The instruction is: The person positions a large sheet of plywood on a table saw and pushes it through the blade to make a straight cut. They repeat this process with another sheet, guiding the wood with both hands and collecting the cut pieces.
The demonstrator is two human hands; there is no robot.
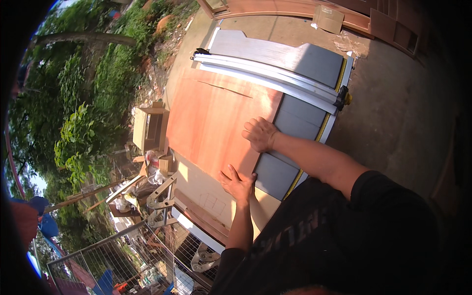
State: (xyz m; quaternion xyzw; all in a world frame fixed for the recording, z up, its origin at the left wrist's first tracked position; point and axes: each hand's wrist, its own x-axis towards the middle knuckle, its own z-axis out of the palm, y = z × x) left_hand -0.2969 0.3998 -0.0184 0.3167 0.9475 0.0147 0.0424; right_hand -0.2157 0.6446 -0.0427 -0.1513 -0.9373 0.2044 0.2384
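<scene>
A reddish-brown plywood panel (216,118) lies across the grey top of a table saw (297,118), reaching past its left side. My left hand (238,186) rests at the panel's near edge. Its fingers are spread over the wood, and the thumb stands apart. Farther up, near the panel's right edge, my right hand (260,134) lies on top with its fingers flat against the surface. Beyond both hands a silver rip fence (275,77) spans the saw top, and the panel's far edge reaches it. A dark slit (225,89) shows in the panel near the fence.
Left of the panel stand a cardboard box (147,129), scrap wood and a folding ladder hinge (160,201). A wire mesh fence (108,250) is at lower left. Wooden frames (290,11) and a small carton (328,18) lie on the concrete floor beyond the saw.
</scene>
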